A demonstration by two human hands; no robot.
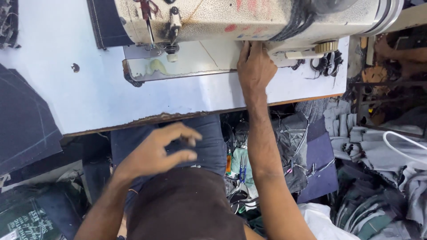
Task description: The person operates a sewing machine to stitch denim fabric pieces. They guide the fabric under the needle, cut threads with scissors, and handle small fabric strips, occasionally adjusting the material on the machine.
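My right hand (255, 67) reaches forward and lies flat on the white table (89, 95), its fingertips under the arm of the cream sewing machine (249, 20). It holds nothing. My left hand (161, 150) hovers over my lap below the table's front edge, fingers loosely spread and curled, holding nothing. The needle and presser foot (171, 46) stand above the metal machine bed (178, 66), left of my right hand. Dark blue fabric (106, 22) lies behind the machine at the top left.
More dark denim (24, 120) hangs off the table's left side. Piles of grey and dark cloth pieces (378, 146) fill the floor to the right. Blue-handled snips (242, 174) lie among scraps beside my lap. A dark bag (26, 218) sits at the lower left.
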